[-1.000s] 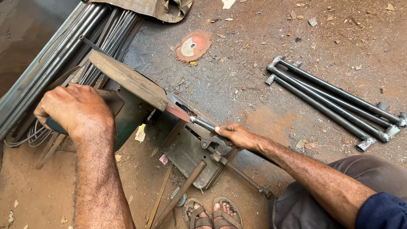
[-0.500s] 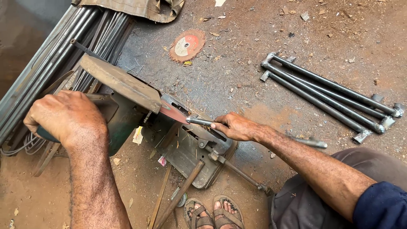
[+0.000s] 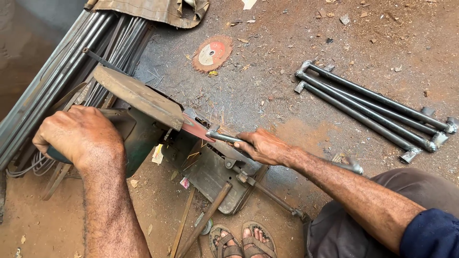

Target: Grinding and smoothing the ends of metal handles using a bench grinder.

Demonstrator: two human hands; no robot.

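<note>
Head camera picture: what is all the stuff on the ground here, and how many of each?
chop saw: one, green body with rusty brown blade guard, left of centre on the ground
short metal rod: one, grey, lying at the saw's blade, with a few sparks by it
worn cutting disc: one, red and orange, on the ground at top centre
finished rods with end pieces: three or four, dark grey, side by side at right
long steel bars: a bundle, grey, top left behind the saw
folded sheet: one, tan, top edge
wooden sticks: two, brown, bottom centre
sandalled feet: two, bottom centre
left hand: on the saw's handle
right hand: grip on the short metal rod
</note>
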